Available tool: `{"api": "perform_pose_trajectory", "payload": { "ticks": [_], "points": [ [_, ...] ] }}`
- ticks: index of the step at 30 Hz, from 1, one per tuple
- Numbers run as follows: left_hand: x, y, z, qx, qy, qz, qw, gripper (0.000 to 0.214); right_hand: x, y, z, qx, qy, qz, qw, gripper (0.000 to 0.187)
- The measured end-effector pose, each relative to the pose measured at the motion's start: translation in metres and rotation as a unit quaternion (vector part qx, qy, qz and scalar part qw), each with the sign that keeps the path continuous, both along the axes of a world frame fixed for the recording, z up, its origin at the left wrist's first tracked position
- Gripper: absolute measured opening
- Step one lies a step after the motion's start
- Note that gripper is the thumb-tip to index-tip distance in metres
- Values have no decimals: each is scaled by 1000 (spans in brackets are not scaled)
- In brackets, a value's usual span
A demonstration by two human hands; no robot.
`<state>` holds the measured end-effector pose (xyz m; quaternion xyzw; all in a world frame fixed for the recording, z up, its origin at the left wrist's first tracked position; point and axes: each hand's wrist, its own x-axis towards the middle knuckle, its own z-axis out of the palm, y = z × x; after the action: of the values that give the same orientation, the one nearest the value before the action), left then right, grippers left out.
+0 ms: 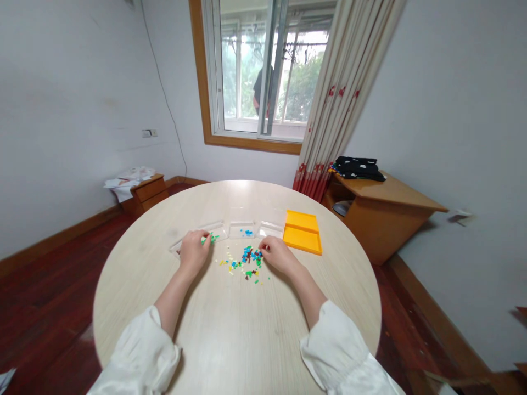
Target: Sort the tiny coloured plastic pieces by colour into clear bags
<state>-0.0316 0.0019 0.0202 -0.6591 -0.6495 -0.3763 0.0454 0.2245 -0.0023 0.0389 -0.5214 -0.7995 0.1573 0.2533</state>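
Small building bricks [249,255] in blue, green, yellow, cream and dark brown lie in a loose pile on the round table. At the pile's right edge, my right hand [278,254] has its fingers pinched together; what they hold, if anything, is too small to tell. My left hand [193,250] is over the clear boxes on the left, fingers curled closed beside some green bricks [213,238]. Whatever it may hold is hidden. Blue bricks [247,233] sit in the middle clear box [235,236]. Another clear box [269,229] stands just behind my right hand.
An open yellow case [302,246] lies to the right of the clear boxes on the pale round table [230,340]. Beyond the table are a wooden desk [382,214] with dark folded cloth, a low cabinet [149,192] with papers, a window and a curtain [335,104].
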Motion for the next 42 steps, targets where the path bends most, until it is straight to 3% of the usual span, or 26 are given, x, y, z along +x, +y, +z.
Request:
{"api": "perform_pose_trajectory", "payload": {
  "ticks": [5,16,23,42],
  "points": [
    [-8,4,-4,-14,46,41,998,21,0,0,-2,-7,-16,6,1000,20],
    [-6,5,-6,-39,53,51,997,25,-5,0,-7,-18,-49,8,999,25],
    [-7,8,-10,-47,77,55,994,27,-8,-3,-3,-35,-64,-31,997,26],
    [1,3,-7,-51,103,7,993,20,-10,-4,-2,-38,-67,-61,995,29]
  ]
}}
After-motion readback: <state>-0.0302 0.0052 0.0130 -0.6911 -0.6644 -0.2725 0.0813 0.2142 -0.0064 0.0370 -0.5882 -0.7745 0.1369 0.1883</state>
